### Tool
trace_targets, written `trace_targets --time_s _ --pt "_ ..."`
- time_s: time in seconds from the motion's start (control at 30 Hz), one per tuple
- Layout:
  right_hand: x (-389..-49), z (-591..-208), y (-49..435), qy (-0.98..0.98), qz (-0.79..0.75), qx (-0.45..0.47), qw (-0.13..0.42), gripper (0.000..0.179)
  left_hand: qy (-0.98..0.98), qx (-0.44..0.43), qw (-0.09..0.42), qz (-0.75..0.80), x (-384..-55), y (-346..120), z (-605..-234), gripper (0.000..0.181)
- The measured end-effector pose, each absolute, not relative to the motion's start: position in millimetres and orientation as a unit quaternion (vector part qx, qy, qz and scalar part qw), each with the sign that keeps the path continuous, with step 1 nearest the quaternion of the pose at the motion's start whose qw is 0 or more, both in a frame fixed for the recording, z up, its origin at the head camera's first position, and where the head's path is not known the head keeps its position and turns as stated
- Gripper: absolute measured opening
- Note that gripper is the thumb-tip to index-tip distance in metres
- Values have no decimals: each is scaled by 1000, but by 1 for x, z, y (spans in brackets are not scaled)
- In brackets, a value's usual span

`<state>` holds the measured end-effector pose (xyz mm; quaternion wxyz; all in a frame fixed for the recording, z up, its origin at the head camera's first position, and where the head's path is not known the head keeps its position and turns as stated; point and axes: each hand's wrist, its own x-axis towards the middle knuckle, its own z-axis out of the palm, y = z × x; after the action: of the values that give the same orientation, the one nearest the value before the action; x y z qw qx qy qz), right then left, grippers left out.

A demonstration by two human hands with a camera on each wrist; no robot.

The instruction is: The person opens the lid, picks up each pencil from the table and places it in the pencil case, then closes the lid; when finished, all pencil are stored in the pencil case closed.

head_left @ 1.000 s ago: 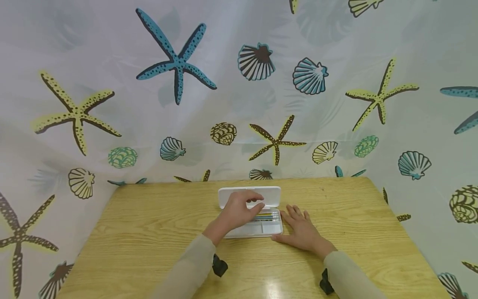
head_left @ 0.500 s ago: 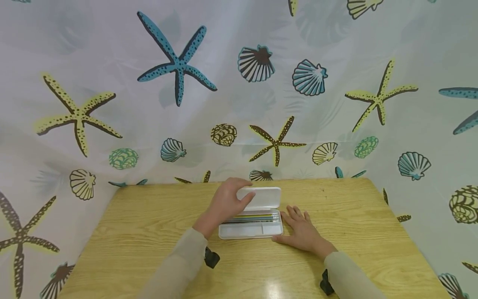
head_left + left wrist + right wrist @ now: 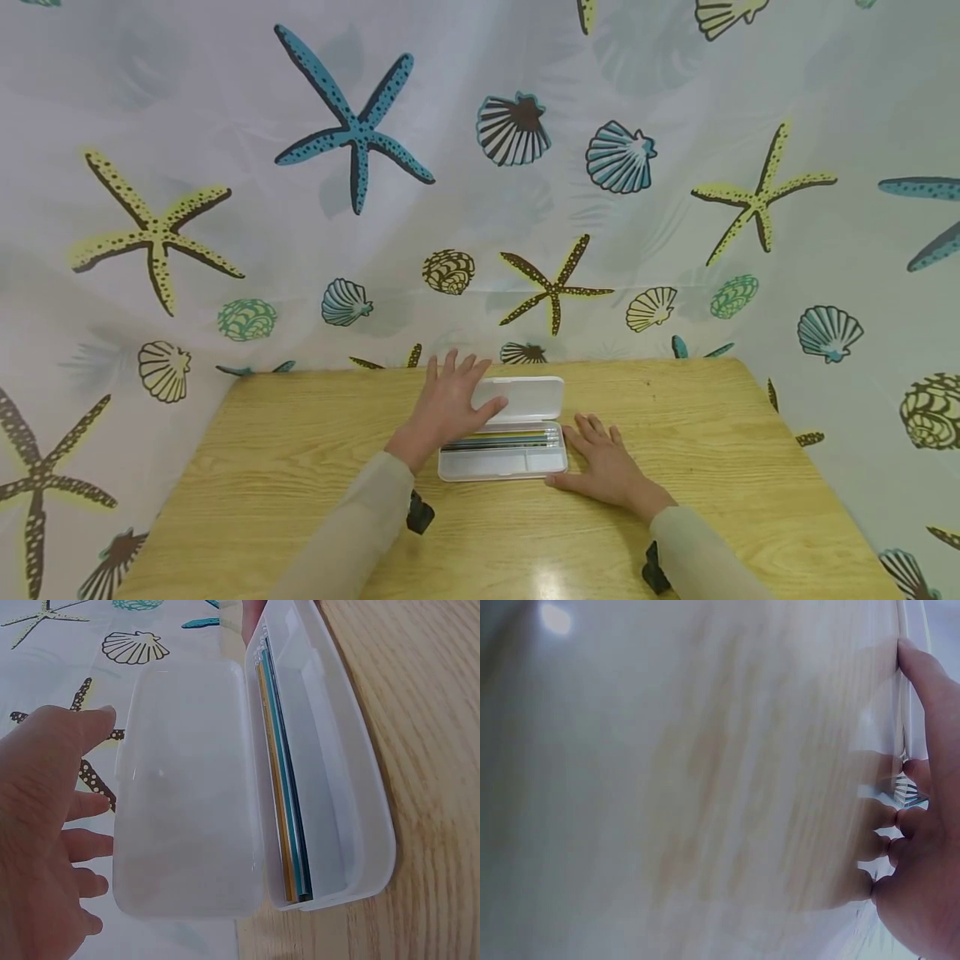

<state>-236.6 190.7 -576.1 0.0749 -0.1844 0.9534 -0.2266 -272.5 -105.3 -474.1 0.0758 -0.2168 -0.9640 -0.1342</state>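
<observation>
A white plastic pencil case [image 3: 487, 463] sits on the table with its lid [image 3: 534, 396] tipped back on the far side. Several pencils [image 3: 517, 438], yellow, teal and dark, lie in its rear compartment; the front compartment has a divider. My left hand [image 3: 444, 406] hovers at the lid's left end, fingers spread, holding nothing. In the left wrist view, that hand's thumb and fingers [image 3: 86, 844] stand around the lid's outer edge. My right hand [image 3: 609, 468] rests on the table, fingers spread, thumb and index finger right at the case's right end.
The wood-grain table [image 3: 315, 467] reaches back to a hanging cloth [image 3: 465, 200] printed with starfish and shells. The cloth also borders the table on both sides. A black wrist device [image 3: 420, 512] is under the left sleeve, another [image 3: 655, 568] under the right.
My left hand has moved left and back from above the pencils to the lid's left end, its fingers straightening and spreading. My right hand and the case have stayed put.
</observation>
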Motion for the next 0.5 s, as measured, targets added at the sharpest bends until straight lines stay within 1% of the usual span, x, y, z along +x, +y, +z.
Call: trace_targets --time_s 0.13,0.3,0.5 --pt "-237 -574 190 953 -226 -191 70 100 -965 -226 55 -123 -273 -106 -478 74" --pt "-238 -573 189 953 -223 -194 67 99 -964 -233 54 -118 -271 -107 -485 77" --pt "-237 -575 190 952 -226 -193 70 99 -965 -229 32 -123 -260 -106 -482 81"
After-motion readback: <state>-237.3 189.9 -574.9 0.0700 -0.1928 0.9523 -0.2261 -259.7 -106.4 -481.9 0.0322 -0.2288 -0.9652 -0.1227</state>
